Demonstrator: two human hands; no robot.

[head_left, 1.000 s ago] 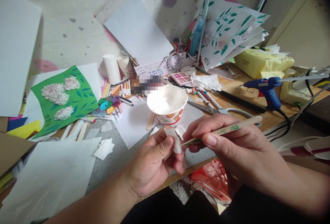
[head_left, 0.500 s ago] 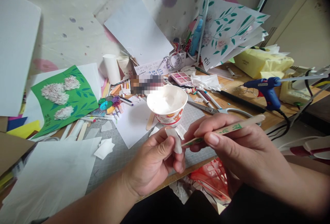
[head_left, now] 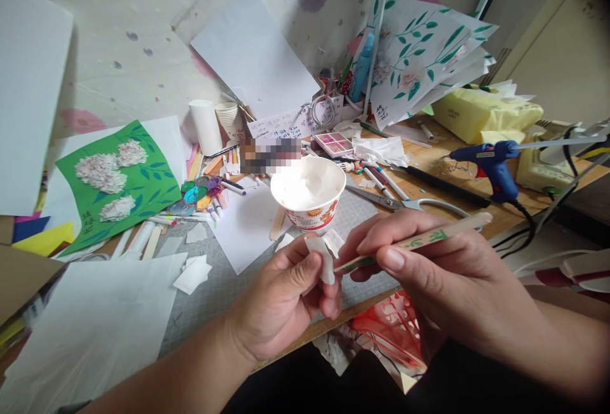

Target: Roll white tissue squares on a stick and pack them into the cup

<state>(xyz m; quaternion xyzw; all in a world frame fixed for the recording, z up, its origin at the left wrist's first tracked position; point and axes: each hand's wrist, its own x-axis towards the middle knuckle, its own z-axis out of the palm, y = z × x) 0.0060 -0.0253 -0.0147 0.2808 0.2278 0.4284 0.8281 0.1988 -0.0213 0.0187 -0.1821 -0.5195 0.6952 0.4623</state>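
Between the thumb and fingers of my left hand (head_left: 286, 296) is pinched a small piece of white paper (head_left: 322, 259), folded or curled lengthwise. My right hand (head_left: 429, 261) holds a flat wooden stick (head_left: 424, 239) with green print, pen-like. Its lower tip meets the paper's right edge or lies just beside it; I cannot tell which. Right behind the hands stands a white paper bowl (head_left: 312, 217) with red and orange print, holding some white stuff (head_left: 307, 192). Another wooden stick (head_left: 277, 225) lies partly behind the bowl.
Scissors (head_left: 424, 206) lie right of the bowl, beyond them a blue glue gun (head_left: 495, 163) with its cord. On the left are a green flower picture (head_left: 143, 179), small paper pieces (head_left: 193, 274) and white sheets (head_left: 95, 312) on a grey cutting mat (head_left: 190, 322). Paper cups (head_left: 204, 128) stand behind.
Almost nothing differs. Both hands keep their grip and place, and the stick's tip stays at the paper. The whole view has shifted very slightly.
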